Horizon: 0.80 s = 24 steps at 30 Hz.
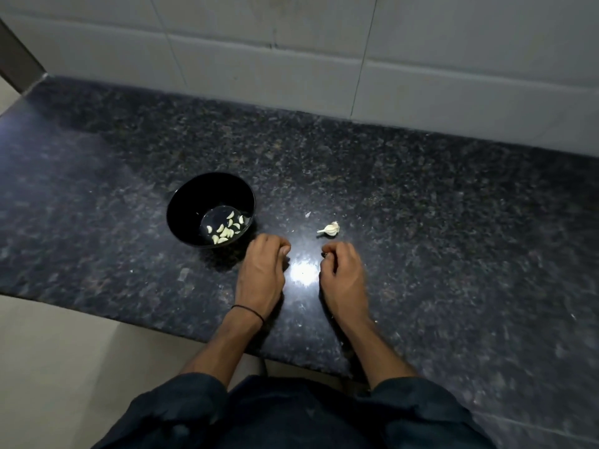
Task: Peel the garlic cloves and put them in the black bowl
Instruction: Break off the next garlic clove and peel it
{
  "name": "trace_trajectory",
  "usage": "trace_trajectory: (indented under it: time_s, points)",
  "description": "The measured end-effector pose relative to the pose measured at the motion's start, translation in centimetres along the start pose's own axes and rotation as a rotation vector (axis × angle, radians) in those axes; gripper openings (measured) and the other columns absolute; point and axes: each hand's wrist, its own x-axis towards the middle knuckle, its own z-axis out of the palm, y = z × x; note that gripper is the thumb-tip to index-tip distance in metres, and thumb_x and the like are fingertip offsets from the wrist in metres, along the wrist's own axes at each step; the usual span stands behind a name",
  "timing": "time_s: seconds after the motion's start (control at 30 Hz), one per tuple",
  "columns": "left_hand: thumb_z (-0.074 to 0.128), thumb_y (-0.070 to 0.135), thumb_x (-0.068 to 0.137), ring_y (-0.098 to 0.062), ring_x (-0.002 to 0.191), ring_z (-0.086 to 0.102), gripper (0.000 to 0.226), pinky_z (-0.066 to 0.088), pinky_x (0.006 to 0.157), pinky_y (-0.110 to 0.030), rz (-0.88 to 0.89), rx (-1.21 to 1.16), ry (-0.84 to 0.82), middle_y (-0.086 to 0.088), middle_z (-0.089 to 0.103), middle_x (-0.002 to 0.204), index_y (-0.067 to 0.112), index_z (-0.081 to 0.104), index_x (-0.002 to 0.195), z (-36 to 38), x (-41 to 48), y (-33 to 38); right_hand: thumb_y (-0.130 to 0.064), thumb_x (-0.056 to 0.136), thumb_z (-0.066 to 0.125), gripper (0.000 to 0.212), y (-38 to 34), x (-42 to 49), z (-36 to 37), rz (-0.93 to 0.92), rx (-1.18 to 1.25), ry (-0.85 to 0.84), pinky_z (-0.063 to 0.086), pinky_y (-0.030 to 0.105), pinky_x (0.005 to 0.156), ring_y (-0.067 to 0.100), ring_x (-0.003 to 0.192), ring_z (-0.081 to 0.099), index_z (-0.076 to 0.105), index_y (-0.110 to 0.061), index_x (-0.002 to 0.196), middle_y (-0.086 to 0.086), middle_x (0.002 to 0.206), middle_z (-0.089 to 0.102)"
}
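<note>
On the desk, left of the middle, stands the bowl, with peeled cloves lying in its near right part. To its right, well apart, lies a garlic piece, with a scrap of peel between them and slightly farther back. The left hand is just beside the bowl's near right edge, the right hand just before the garlic piece, and a wall rises behind the desk.

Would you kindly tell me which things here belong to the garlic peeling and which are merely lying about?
Job: black bowl, peeled cloves inside it, unpeeled garlic piece on the counter, left hand, right hand.
Lying about: small peel scrap; wrist cord.
</note>
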Motion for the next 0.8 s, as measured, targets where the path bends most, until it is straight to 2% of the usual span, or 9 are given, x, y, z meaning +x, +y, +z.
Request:
trace_trajectory:
  time_s: [0.17, 0.27, 0.37, 0.43, 0.5, 0.57, 0.63, 0.7, 0.8]
  points:
    - [0.056, 0.006, 0.100, -0.021, 0.084, 0.051, 0.012, 0.035, 0.077, -0.027, 0.106, -0.004, 0.214, -0.007, 0.062, 0.092, 0.004, 0.065, 0.094, -5.2, 2.6, 1.0, -0.006, 0.096, 0.052, 0.013, 0.0, -0.1, 0.1, -0.012, -0.001, 0.027, 0.042, 0.028, 0.082, 0.012, 0.092, 0.052, 0.061, -0.016, 0.099, -0.007, 0.095, 0.056]
    - [0.062, 0.001, 0.095, -0.027, 0.082, 0.052, 0.008, 0.041, 0.071, -0.034, 0.012, 0.088, 0.289, -0.011, 0.066, 0.088, 0.004, 0.069, 0.095, -6.7, 4.3, -1.2, -0.005, 0.096, 0.052, 0.014, -0.1, -0.2, 0.2, -0.027, -0.011, 0.026, 0.041, 0.027, 0.080, 0.012, 0.091, 0.052, 0.061, -0.016, 0.099, -0.008, 0.095, 0.055]
    - [0.066, 0.007, 0.092, -0.029, 0.085, 0.056, 0.013, 0.051, 0.071, -0.044, -0.098, 0.088, 0.253, -0.011, 0.069, 0.086, 0.009, 0.075, 0.100, -7.2, 5.2, -3.1, -0.006, 0.097, 0.051, 0.015, -0.1, -0.2, 0.2, -0.018, -0.016, 0.021, 0.041, 0.025, 0.079, 0.012, 0.091, 0.053, 0.061, -0.017, 0.101, -0.008, 0.095, 0.056]
    - [0.068, 0.010, 0.091, -0.027, 0.083, 0.059, 0.015, 0.052, 0.074, -0.038, -0.140, 0.034, 0.252, -0.012, 0.067, 0.085, 0.012, 0.078, 0.103, -7.7, 5.2, -3.4, -0.006, 0.097, 0.051, 0.016, -0.1, -0.2, 0.1, -0.024, -0.025, 0.026, 0.040, 0.021, 0.078, 0.012, 0.091, 0.054, 0.061, -0.017, 0.100, -0.009, 0.094, 0.055]
    - [0.070, 0.011, 0.090, -0.022, 0.081, 0.058, 0.015, 0.047, 0.074, -0.021, -0.145, -0.028, 0.273, -0.011, 0.067, 0.085, 0.013, 0.079, 0.103, -8.2, 5.0, -3.0, -0.005, 0.097, 0.052, 0.017, -0.3, -0.3, 0.1, -0.027, -0.025, 0.028, 0.039, 0.014, 0.078, 0.010, 0.090, 0.054, 0.061, -0.019, 0.099, -0.012, 0.093, 0.055]
    - [0.072, 0.008, 0.088, -0.017, 0.080, 0.058, 0.015, 0.040, 0.073, -0.011, -0.102, -0.095, 0.286, -0.001, 0.066, 0.085, 0.012, 0.079, 0.101, -8.4, 4.3, -1.9, -0.004, 0.096, 0.054, 0.020, -0.2, 0.0, 0.1, 0.002, 0.018, 0.032, 0.041, 0.012, 0.080, 0.006, 0.091, 0.057, 0.062, -0.021, 0.098, -0.012, 0.095, 0.058]
    - [0.073, 0.004, 0.086, -0.016, 0.080, 0.059, 0.015, 0.045, 0.077, -0.016, -0.029, -0.158, 0.219, 0.009, 0.064, 0.085, 0.011, 0.079, 0.097, -7.4, 3.0, -0.7, -0.002, 0.096, 0.056, 0.020, -0.2, 0.4, -0.1, 0.066, 0.098, 0.063, 0.048, 0.023, 0.086, 0.011, 0.094, 0.061, 0.066, -0.020, 0.100, -0.005, 0.098, 0.064]
    - [0.071, 0.004, 0.086, -0.018, 0.084, 0.062, 0.018, 0.052, 0.081, -0.030, 0.040, -0.176, 0.038, 0.005, 0.071, 0.088, 0.012, 0.078, 0.100, -5.5, 1.4, 0.2, 0.002, 0.093, 0.055, 0.026, -0.6, 1.0, -0.6, 0.089, 0.119, 0.124, 0.050, 0.032, 0.090, 0.017, 0.098, 0.062, 0.066, -0.017, 0.107, -0.002, 0.107, 0.063]
    - [0.053, 0.018, 0.093, -0.024, 0.096, 0.063, 0.029, 0.055, 0.084, -0.039, 0.111, -0.139, -0.241, -0.001, 0.074, 0.106, 0.014, 0.072, 0.114, -2.6, 0.2, 0.0, 0.009, 0.088, 0.052, 0.038, -1.5, 2.6, -1.3, -0.031, 0.007, 0.169, 0.045, 0.029, 0.100, 0.014, 0.110, 0.056, 0.064, -0.012, 0.118, -0.005, 0.121, 0.051]
